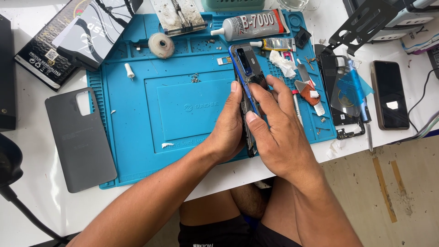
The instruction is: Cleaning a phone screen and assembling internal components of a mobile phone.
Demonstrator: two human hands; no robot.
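Both my hands hold an opened phone frame [247, 64] with a blue edge, standing on its long side over the right part of a blue work mat [151, 137]. My left hand [228, 128] grips its left side, thumb up along the blue rim. From the right, my right hand [274, 128] wraps the frame, its fingers lying across the exposed inside. The frame's lower half is hidden between my palms.
A grey phone back cover [80, 139] lies left of the mat. At the mat's top are a glue tube [254, 25], a tape roll [161, 45] and small parts. To the right lie a phone screen assembly [340, 96], a dark phone [389, 94] and a metal tool [297, 107].
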